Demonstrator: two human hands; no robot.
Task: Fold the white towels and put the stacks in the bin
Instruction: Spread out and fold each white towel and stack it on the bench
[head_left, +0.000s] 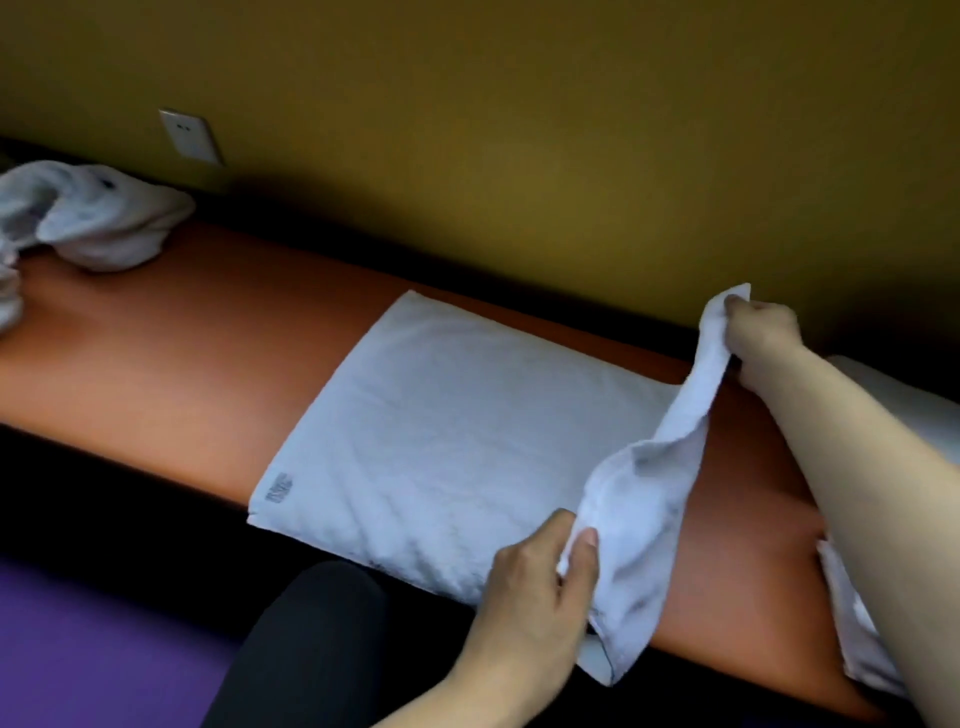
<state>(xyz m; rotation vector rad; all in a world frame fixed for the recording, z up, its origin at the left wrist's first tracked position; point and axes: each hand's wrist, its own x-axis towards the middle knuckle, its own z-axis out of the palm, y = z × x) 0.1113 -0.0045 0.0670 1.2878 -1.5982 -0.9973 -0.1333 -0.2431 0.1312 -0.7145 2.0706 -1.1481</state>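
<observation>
Towel (457, 431), white terry, lies mostly flat across the orange padded bench (171, 332), its right-hand edge lifted off the surface. Left hand (540, 587) pinches the near corner of that lifted edge between thumb and curled fingers. Right hand (761, 332) pinches the far corner, held higher, close to the yellow-brown wall (519, 130). Between the two hands the edge sags in a loose curve, so the cloth reads as soft, limp and light, with no stiffness of its own.

Judgement: best held at the corners, as now; a grip mid-edge would let the ends droop and spoil the fold line. Terry should not slip from a pinch, and it is not fragile. Likely step: carrying the lifted edge leftward over the flat part.

Well to the left of the left hand, a heap of unfolded towels (98, 218) sits at the bench's far end. Under the right forearm, more white cloth (857, 639) lies at the bench's near edge. No bin in sight.
</observation>
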